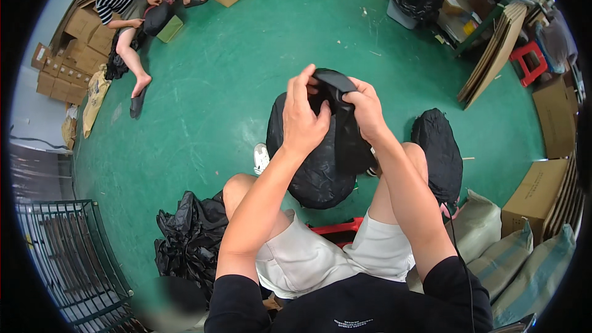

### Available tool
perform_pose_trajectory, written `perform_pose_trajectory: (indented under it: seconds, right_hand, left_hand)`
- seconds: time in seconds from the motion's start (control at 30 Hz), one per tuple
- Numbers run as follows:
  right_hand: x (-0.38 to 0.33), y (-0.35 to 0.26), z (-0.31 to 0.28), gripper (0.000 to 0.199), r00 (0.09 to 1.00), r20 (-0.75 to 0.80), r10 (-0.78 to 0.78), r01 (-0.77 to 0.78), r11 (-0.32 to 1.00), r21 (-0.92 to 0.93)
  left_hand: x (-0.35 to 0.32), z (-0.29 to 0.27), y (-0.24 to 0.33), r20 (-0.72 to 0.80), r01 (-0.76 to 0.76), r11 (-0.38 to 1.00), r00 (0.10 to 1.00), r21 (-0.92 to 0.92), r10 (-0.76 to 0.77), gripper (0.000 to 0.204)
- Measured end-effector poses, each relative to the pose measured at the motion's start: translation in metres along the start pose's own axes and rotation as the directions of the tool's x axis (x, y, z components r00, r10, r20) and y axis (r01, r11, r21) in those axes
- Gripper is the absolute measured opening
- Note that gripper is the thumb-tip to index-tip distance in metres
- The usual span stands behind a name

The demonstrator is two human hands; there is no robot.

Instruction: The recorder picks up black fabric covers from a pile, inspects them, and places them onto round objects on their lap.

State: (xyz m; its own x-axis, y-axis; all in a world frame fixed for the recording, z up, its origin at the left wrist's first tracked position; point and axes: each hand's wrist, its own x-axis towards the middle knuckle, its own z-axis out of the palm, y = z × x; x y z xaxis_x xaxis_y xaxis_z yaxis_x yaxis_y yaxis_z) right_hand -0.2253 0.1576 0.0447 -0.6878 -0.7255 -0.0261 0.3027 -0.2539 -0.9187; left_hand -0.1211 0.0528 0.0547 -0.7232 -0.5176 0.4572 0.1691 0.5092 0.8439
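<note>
Between my knees I hold up a soft black piece (350,126) with a smooth folded band along its top; its exact kind I cannot make out. My right hand (368,108) pinches the band, thumb on top. My left hand (302,114) curves round the opposite side, its fingertips at the upper edge and thumb inside the opening. Below hangs or rests a large rounded black bundle (317,176) of wrinkled material; whether it is joined to the held piece is hidden. Another long black bundle (436,154) lies on the floor beside my right leg, a pink bit at its near end.
Crumpled black plastic (191,228) lies at my left, near a dark wire rack (74,259). Woven sacks (502,253) and cartons (536,194) stand at right. A person (132,6) sits far left, handling a black item. A red stool (528,63) stands far right.
</note>
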Motion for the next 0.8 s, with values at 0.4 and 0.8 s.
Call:
perform_pose_trajectory:
  seconds: [0.4,0.8]
  right_hand:
    - [-0.005,-0.027,-0.027,0.053,0.983,-0.039,0.181,-0.1,0.696,0.711]
    - [-0.018,-0.032,-0.028,0.042,0.991,-0.082,0.106,-0.026,0.752,0.658]
  left_hand:
    - [0.029,-0.02,-0.074,0.347,0.491,0.843,0.847,-0.22,-0.403,0.021]
    - [0.019,-0.034,-0.056,0.249,0.624,0.744,0.78,-0.239,-0.575,0.046]
